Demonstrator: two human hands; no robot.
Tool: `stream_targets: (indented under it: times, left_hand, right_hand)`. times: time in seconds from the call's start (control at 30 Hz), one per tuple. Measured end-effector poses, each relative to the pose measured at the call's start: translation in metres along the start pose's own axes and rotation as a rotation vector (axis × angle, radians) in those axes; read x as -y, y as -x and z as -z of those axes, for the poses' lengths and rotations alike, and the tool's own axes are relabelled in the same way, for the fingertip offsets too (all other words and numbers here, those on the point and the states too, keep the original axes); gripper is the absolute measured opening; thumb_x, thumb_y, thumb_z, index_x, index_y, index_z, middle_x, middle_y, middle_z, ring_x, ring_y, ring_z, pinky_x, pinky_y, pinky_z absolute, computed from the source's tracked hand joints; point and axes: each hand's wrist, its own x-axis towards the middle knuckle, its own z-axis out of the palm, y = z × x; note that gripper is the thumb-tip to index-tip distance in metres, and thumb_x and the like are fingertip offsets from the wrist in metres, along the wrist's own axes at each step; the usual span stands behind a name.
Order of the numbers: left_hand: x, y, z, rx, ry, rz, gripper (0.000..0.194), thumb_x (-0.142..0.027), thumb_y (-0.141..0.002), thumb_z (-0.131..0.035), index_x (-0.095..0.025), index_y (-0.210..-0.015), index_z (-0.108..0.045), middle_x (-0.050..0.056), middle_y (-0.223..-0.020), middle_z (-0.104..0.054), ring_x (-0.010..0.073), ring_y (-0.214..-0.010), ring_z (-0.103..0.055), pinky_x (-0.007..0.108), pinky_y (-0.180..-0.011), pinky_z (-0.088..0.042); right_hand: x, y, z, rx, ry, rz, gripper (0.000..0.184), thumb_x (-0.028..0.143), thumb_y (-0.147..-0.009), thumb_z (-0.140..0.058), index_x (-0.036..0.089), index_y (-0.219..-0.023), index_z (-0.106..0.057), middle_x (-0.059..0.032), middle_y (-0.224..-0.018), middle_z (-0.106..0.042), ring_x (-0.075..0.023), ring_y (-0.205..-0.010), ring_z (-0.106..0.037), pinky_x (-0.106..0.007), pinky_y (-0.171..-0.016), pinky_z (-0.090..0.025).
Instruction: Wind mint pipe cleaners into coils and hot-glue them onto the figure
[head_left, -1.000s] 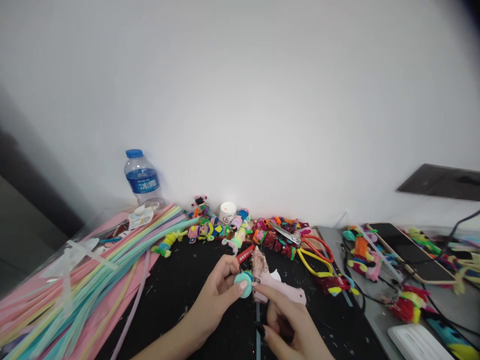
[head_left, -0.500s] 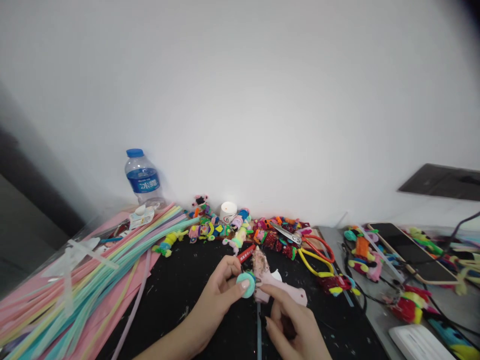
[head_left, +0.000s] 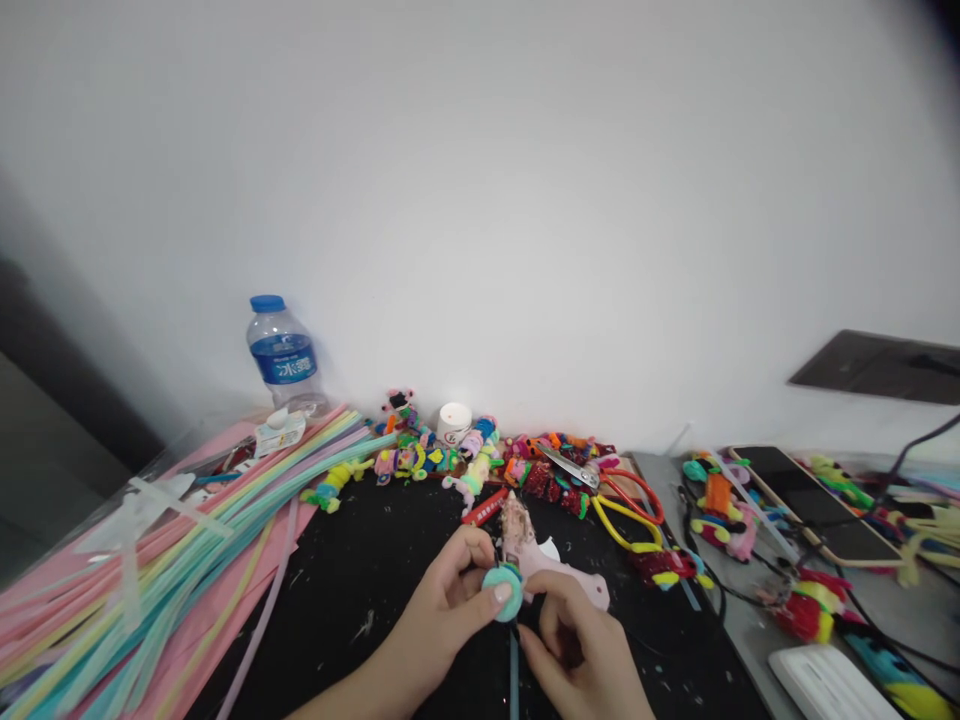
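My left hand [head_left: 450,605] is closed, thumb over the face of a flat turquoise pipe-cleaner coil [head_left: 502,596]. Behind the coil a darker coloured edge shows, too small to make out. My right hand [head_left: 589,640] has its fingers curled, with index finger and thumb at the coil's right and lower edge; what lies between them is partly hidden. Just beyond the hands lies a pale pink glue gun [head_left: 566,575] with a stained nozzle. A translucent glue stick [head_left: 514,675] extends from it toward me, between my hands.
Bundled pastel pipe cleaners [head_left: 202,540] lie at left beside a water bottle [head_left: 283,350]. Along the wall are small pipe-cleaner figures [head_left: 420,460], a paper cup [head_left: 454,425] and scissors [head_left: 630,520]. A red packet [head_left: 486,507] lies near the nozzle; a phone [head_left: 817,505] rests at right.
My left hand and the coil have shifted slightly right and down. My right thumb and index finger have come in closer around the coil's edge.
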Motion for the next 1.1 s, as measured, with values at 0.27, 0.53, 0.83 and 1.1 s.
stream_targets:
  times: [0.27,0.53,0.83,1.1]
  left_hand:
    - [-0.0013,0.0003,-0.0006,-0.008,-0.028,0.0,0.023,-0.025,-0.075,-0.064,-0.019,-0.079,-0.042,-0.005,-0.074,-0.039,0.0106,-0.071,-0.04,0.023,-0.067,-0.032]
    - [0.002,-0.0005,0.0023,0.011,-0.041,-0.006,0.022,-0.024,-0.075,-0.064,-0.019,-0.08,-0.043,-0.005,-0.076,-0.038,0.0105,-0.071,-0.039,0.023,-0.068,-0.032]
    - [-0.0005,-0.0002,0.0025,0.027,-0.045,0.014,0.023,-0.025,-0.075,-0.064,-0.019,-0.079,-0.042,-0.005,-0.073,-0.038,0.0102,-0.07,-0.039,0.023,-0.066,-0.032]
    - [0.0007,-0.0001,0.0031,0.034,-0.036,0.012,0.023,-0.025,-0.074,-0.065,-0.019,-0.079,-0.043,-0.005,-0.074,-0.04,0.0103,-0.07,-0.04,0.023,-0.065,-0.031]
  right_hand:
    - [0.0064,-0.0034,0.0066,0.069,0.071,0.0,0.028,0.009,-0.076,-0.051,0.021,-0.1,-0.044,0.0118,-0.052,-0.031,-0.0081,-0.04,-0.037,-0.016,-0.04,-0.031]
    - [0.0025,-0.0032,0.0066,0.059,0.128,0.049,0.024,0.011,-0.076,-0.052,0.02,-0.098,-0.046,0.0118,-0.052,-0.029,-0.0081,-0.038,-0.037,-0.016,-0.04,-0.033]
    - [0.0022,-0.0044,0.0088,0.015,0.199,0.104,0.019,0.013,-0.076,-0.055,0.017,-0.095,-0.054,0.0111,-0.049,-0.033,-0.008,-0.036,-0.039,-0.015,-0.039,-0.036]
    - [0.0041,-0.0046,0.0103,-0.024,0.173,0.106,0.016,0.014,-0.076,-0.056,0.016,-0.092,-0.056,0.0111,-0.047,-0.035,-0.0074,-0.035,-0.039,-0.015,-0.038,-0.035]
